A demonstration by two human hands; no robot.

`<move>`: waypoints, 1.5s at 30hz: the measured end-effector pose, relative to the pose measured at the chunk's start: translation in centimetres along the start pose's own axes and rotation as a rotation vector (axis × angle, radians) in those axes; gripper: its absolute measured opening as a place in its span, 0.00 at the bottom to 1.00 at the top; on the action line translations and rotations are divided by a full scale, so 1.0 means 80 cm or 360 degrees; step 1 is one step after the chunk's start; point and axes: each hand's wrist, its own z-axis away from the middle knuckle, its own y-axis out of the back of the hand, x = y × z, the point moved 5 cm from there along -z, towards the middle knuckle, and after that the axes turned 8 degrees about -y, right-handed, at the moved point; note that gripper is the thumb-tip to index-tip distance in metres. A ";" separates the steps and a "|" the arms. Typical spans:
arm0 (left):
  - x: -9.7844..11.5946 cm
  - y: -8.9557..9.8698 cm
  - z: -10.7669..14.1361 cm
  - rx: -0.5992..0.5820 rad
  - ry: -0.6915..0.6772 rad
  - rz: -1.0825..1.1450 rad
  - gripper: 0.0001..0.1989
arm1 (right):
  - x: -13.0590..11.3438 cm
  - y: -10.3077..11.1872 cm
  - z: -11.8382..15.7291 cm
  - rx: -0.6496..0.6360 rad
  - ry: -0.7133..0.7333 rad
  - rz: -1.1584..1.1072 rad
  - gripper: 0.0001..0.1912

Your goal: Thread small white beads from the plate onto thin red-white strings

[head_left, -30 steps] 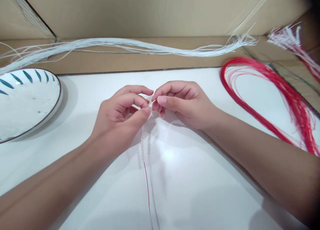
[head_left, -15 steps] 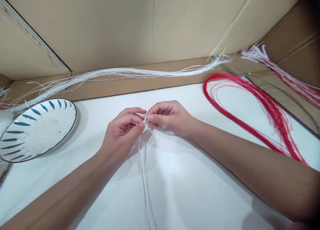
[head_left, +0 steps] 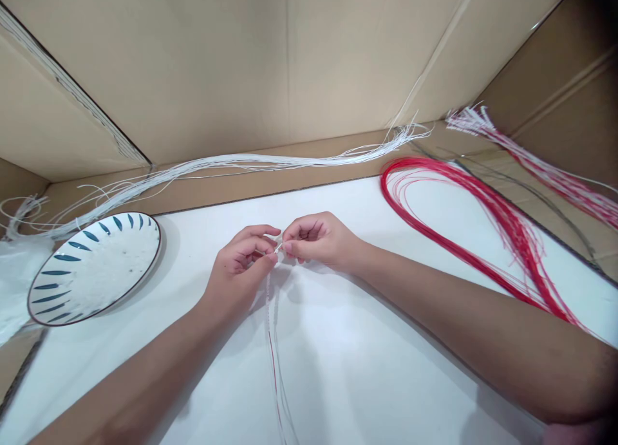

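Note:
Between thumb and fingers, my left hand (head_left: pixel 244 259) pinches a thin white cord (head_left: pixel 268 303). From that hand the cord hangs down toward the bottom of the view, and a red strand (head_left: pixel 273 361) shows in its lower stretch. My right hand (head_left: pixel 316 239), close beside the left, has thumb and forefinger closed on the white end of the same cord. A short bit of white spans the small gap between both sets of fingertips. Fingers hide the finer detail of the held part.
A white plate with blue-green strokes (head_left: pixel 109 271) stands at left. Behind runs a bundle of white cords (head_left: pixel 251 161). Red cords (head_left: pixel 425 229) lie looped at right, with a red-and-white bundle (head_left: pixel 535 158) beyond. Cardboard walls (head_left: pixel 217 65) enclose the white tabletop (head_left: pixel 367 368).
The view has shifted, so the plate and bundles sit lower in it. Both hands keep their pinch on the cord, with only slight finger movement.

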 end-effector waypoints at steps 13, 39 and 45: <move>0.004 0.000 -0.001 -0.0089 -0.0044 -0.0123 0.10 | 0.010 -0.006 -0.003 -0.0074 -0.0248 -0.0183 0.14; -0.012 -0.006 -0.004 -0.0132 0.0134 0.0133 0.14 | 0.001 -0.002 -0.003 0.0202 -0.0017 -0.0098 0.12; -0.017 -0.006 -0.003 -0.0078 0.0264 0.0291 0.12 | -0.001 -0.002 -0.001 0.0238 -0.0015 -0.0015 0.14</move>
